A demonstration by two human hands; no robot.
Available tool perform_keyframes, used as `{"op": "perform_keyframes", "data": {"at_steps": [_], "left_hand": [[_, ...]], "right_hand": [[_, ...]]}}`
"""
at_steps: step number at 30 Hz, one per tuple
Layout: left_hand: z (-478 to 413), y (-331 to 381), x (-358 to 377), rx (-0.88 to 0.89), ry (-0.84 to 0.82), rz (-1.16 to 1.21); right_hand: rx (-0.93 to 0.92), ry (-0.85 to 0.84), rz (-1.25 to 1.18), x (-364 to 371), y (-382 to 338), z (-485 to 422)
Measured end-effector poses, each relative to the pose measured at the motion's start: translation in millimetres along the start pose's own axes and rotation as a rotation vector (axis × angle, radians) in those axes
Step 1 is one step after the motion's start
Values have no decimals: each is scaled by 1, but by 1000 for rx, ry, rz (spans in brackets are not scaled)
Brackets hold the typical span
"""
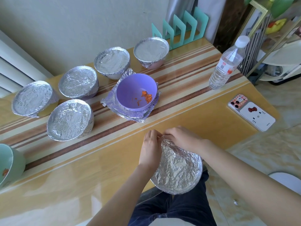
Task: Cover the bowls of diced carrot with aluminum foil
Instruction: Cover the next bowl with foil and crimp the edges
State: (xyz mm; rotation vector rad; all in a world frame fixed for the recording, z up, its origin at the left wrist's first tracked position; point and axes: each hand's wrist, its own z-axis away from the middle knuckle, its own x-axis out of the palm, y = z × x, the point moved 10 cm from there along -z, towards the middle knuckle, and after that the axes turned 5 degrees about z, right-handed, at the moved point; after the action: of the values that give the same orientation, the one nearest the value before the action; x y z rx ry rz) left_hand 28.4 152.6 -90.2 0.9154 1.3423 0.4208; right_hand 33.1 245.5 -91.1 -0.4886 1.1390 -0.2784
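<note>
Both hands on the bowl (178, 170) at the near edge of the table (81, 168). It's tipped toward the person and seems to hang partly past the edge, over the lap. Left hand (150, 149) and right hand (180, 139) both have fingers curled, pinching the foil (166, 145) at the far rim, looks like crimping. Can't tell if the base sits on the table or is only held. Risks: tilted like that, a slipped pinch could drop it off the edge and dump the dice, since the foil is the only lid. Pull too hard on that wrinkled sheet and it may tear at the rim. Five done bowls (78, 82) sit back left. The purple bowl (135, 92) is open, carrot (147, 97) showing, and sits on the spare sheets (110, 102), so pulling a sheet out could drag or tip it. The green bowl (11, 163) at far left is open too and easy to miss. Bottle (226, 66) and phone (251, 112) are well apart to the right, no issue.
</note>
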Motion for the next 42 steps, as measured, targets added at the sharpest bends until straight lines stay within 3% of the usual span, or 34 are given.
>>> {"op": "perform_keyframes", "data": {"at_steps": [5, 10, 20, 25, 29, 42], "left_hand": [[2, -1, 0, -6, 10, -8], [9, -1, 1, -2, -2, 10], [15, -2, -1, -67, -3, 29], [7, -6, -5, -83, 5, -8], [6, -5, -4, -69, 13, 7], [6, -3, -2, -31, 5, 10]], "right_hand": [[39, 13, 76, 3, 6, 3], [24, 13, -32, 4, 6, 6], [36, -14, 92, 8, 7, 12], [47, 69, 126, 5, 4, 19], [124, 45, 142, 10, 17, 22], [79, -9, 256, 1, -6, 9]]}}
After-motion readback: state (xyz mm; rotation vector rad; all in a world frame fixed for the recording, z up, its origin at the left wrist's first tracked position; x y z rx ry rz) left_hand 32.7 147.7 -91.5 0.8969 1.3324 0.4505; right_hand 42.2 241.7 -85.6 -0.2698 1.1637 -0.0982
